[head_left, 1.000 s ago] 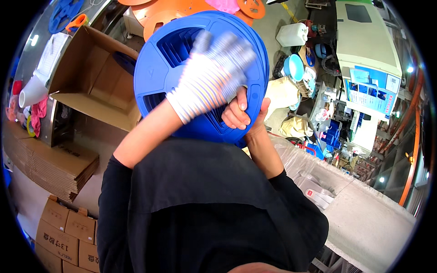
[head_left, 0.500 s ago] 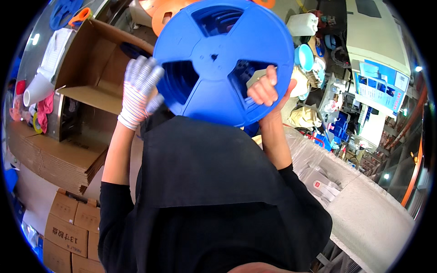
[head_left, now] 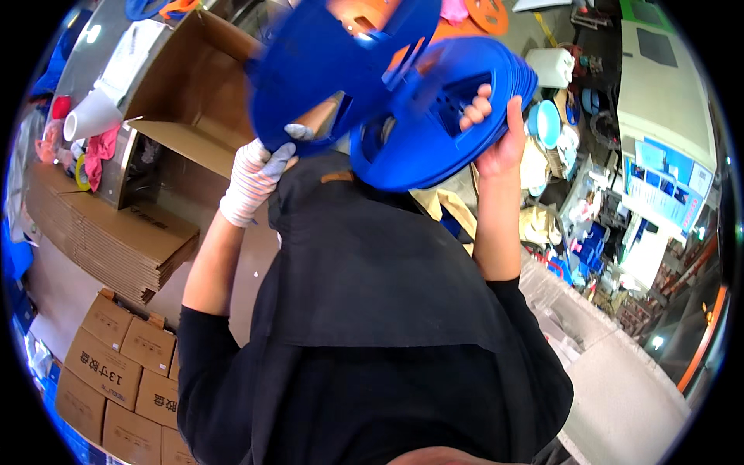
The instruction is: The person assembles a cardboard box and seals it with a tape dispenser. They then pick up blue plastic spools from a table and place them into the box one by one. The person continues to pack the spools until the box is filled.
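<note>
Two blue plastic reel discs are raised in front of me. My left hand [head_left: 260, 172], in a white striped glove, grips the lower rim of the left blue disc [head_left: 325, 62], which tilts up and leftward. With bare fingers hooked through a slot, my right hand [head_left: 496, 128] holds the right blue disc [head_left: 434, 124] by its edge. The two discs overlap near the middle, angled apart like an open shell. My dark apron and sleeves fill the lower half of the view.
An open cardboard box [head_left: 182, 93] stands at the upper left on a stack of flat cardboard sheets [head_left: 116, 240]. Small closed cartons [head_left: 116, 380] sit at the lower left. Orange reels [head_left: 484, 12] lie beyond. A machine with a blue panel [head_left: 659, 178] and cluttered bins are on the right.
One blue reel was held flat-on before; now it has come apart into two discs, my left hand drawing one disc left and up while my right keeps the other.
</note>
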The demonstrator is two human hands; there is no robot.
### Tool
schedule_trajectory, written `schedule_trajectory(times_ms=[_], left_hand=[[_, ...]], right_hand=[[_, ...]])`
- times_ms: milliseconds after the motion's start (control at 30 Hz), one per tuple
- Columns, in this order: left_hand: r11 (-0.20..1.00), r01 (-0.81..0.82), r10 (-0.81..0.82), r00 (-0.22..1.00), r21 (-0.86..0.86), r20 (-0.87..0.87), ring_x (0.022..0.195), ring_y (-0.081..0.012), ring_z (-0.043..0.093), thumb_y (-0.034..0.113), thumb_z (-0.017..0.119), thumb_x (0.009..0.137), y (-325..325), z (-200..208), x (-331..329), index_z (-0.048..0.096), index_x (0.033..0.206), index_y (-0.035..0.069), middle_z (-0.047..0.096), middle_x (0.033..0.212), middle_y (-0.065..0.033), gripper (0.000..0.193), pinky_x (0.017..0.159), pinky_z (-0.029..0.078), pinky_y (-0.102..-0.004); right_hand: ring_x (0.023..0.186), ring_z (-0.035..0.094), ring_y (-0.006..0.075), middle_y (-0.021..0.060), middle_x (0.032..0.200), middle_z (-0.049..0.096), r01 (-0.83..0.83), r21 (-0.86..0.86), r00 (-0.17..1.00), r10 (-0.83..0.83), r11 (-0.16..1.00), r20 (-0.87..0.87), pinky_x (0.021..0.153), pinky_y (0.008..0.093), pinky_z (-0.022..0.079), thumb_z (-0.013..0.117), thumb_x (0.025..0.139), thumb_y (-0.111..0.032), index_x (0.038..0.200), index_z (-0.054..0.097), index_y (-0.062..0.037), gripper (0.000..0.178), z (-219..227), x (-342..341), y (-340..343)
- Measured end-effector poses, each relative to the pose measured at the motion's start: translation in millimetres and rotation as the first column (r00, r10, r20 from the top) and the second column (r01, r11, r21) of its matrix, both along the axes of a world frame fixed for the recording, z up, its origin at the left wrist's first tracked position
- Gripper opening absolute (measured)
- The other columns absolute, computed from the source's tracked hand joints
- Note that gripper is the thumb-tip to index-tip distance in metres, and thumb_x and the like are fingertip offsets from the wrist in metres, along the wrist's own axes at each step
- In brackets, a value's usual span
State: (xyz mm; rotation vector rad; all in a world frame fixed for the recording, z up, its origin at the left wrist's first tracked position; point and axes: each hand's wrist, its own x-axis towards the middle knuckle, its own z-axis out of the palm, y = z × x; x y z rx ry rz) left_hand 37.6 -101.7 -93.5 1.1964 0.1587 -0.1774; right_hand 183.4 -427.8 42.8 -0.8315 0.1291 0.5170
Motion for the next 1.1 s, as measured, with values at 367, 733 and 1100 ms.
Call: schedule_trajectory(times_ms=[367, 733, 1100], left_hand=[[0.657, -0.334, 0.216, 0.942, -0.676, -0.255, 0.103, -0.0357, 0.065, 0.01, 0.065, 0.088, 5.7, 14.4, -23.7, 0.057, 0.112, 0.003, 0.065, 0.103, -0.0138, 0.026, 0.083, 0.059, -0.0469], [0.739, -0.384, 0.229, 0.916, -0.554, -0.329, 0.106, -0.0327, 0.064, 0.015, 0.064, 0.09, 4.0, 19.3, -39.7, 0.054, 0.118, 0.002, 0.065, 0.108, -0.015, 0.033, 0.088, 0.055, -0.0443], [0.833, -0.51, 0.37, 0.802, -0.214, -0.468, 0.103, -0.0286, 0.064, 0.014, 0.057, 0.094, 48.5, 10.0, -63.3, 0.051, 0.121, -0.002, 0.063, 0.109, -0.0154, 0.032, 0.084, 0.057, -0.0385]], right_hand=[[0.067, 0.044, 0.0142, 0.0002, 0.072, 0.044, 0.109, -0.021, 0.983, -0.111, 0.994, -0.144, 0.07, 0.033, 0.044, 0.051, 0.097, -0.035, 0.105, 0.053, -0.0056, 0.031, -35.3, -32.2, -38.8], [0.075, 0.049, 0.0171, 0.0035, 0.082, 0.05, 0.079, -0.17, 0.979, -0.108, 0.982, -0.173, 0.076, 0.0352, 0.047, 0.05, 0.096, -0.033, 0.111, 0.05, -0.0045, 0.032, -36.1, -36.2, -28.5], [0.068, 0.046, 0.0147, 0.0032, 0.079, 0.049, 0.108, -0.15, 0.981, -0.13, 0.983, -0.144, 0.068, 0.0327, 0.043, 0.05, 0.097, -0.033, 0.113, 0.052, -0.0028, 0.034, -41.5, -37.6, -16.9]])
